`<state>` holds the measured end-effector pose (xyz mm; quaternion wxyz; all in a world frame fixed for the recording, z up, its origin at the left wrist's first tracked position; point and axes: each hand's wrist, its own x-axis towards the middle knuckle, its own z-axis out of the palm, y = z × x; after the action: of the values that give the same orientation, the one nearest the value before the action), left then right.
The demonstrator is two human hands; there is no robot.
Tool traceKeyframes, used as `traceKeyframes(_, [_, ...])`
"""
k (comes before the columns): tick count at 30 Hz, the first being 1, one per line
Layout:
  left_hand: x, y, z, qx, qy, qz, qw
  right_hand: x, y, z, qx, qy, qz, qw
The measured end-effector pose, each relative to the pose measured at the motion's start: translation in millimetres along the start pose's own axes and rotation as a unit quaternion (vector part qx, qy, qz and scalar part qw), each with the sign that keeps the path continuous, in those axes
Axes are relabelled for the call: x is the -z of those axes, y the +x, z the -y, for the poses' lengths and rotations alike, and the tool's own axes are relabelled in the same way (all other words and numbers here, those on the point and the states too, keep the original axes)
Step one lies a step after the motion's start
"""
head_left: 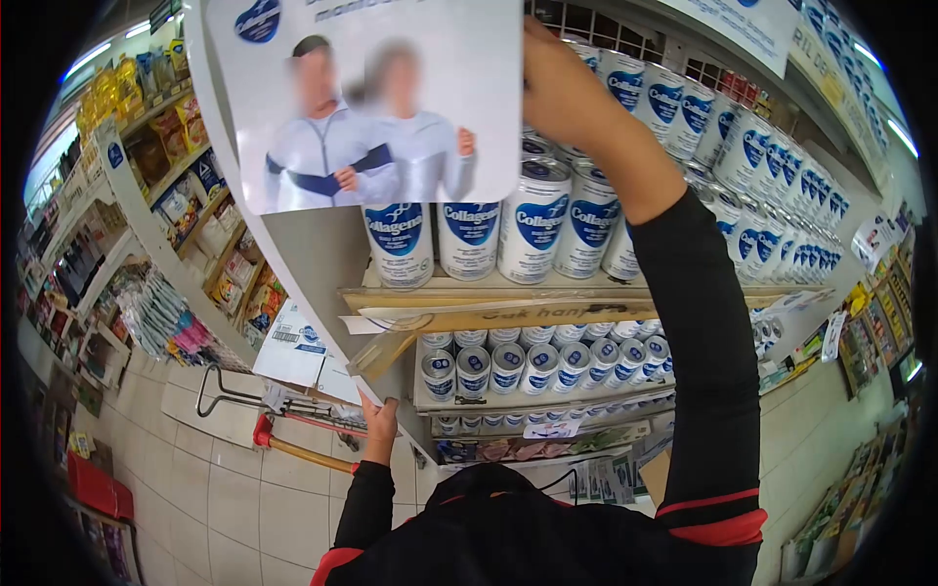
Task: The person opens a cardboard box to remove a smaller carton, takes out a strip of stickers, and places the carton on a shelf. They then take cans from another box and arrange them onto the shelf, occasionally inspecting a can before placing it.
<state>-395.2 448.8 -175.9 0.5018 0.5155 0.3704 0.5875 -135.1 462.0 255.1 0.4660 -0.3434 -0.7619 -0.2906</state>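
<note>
A white placard (391, 117) with two printed figures hangs at the top, in front of the upper shelf. My right hand (562, 83) reaches up to the placard's right edge, over the cans; its fingers are hidden, so its grip does not show. Below the placard stand upright white-and-blue cans (535, 225) lettered "Collagena". Low on the left, my left hand (381, 420) is at the front edge of the shelf's white side panel (327, 313), fingers and thumb closed around it.
Lower shelves hold rows of smaller cans (539, 369). A yellowish shelf strip (547, 313) runs along the upper shelf's front. White cartons (293, 347) and a metal rack (234, 396) stand at the left. A red stool (101, 485) sits on the tiled floor (230, 503).
</note>
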Motion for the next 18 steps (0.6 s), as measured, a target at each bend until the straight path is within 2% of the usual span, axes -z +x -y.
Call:
traceKeyframes(2, [3.6,1.5,9.8,0.016,0.000,-0.028,0.999,22.0,-4.4,17.4,0.006,-0.054,-0.026,0.998])
traceKeyframes(4, [2.5,-0.2,2.2,0.016,-0.005,-0.023,1.000,68.2,-6.5,42.9,0.002,-0.015,0.057,0.998])
traceKeyframes(6, [0.9,-0.7,-0.1,0.019,-0.012,-0.015,1.000,93.1,-24.0,51.0,0.017,-0.096,-0.003,0.995])
traceKeyframes(8, [5.0,-1.1,4.9,0.027,-0.004,-0.038,0.999,140.9,-53.6,53.4,-0.006,-0.112,0.052,0.992])
traceKeyframes(10, [29.1,3.2,41.7,-0.013,0.128,-0.052,0.990,180.2,-93.3,69.7,-0.144,-0.073,0.044,0.986])
traceKeyframes(12, [-10.2,-8.6,-19.5,0.062,-0.003,-0.113,0.992,221.6,-141.2,78.8,-0.249,-0.068,0.051,0.965])
traceKeyframes(14, [-17.1,-5.6,-19.2,-0.036,0.060,-0.135,0.988,259.0,-196.9,76.9,-0.416,-0.022,0.018,0.909])
traceKeyframes(16, [0.3,-6.0,-13.1,-0.022,0.176,-0.083,0.981,295.8,-255.2,67.3,-0.539,-0.029,0.014,0.842])
traceKeyframes(17, [1.3,-6.1,-9.6,-0.015,0.180,-0.072,0.981,313.5,-295.1,61.8,-0.581,-0.072,0.013,0.810])
traceKeyframes(18, [0.7,-5.8,-7.6,-0.058,0.221,-0.095,0.969,327.4,-334.5,57.9,-0.618,-0.112,0.012,0.778])
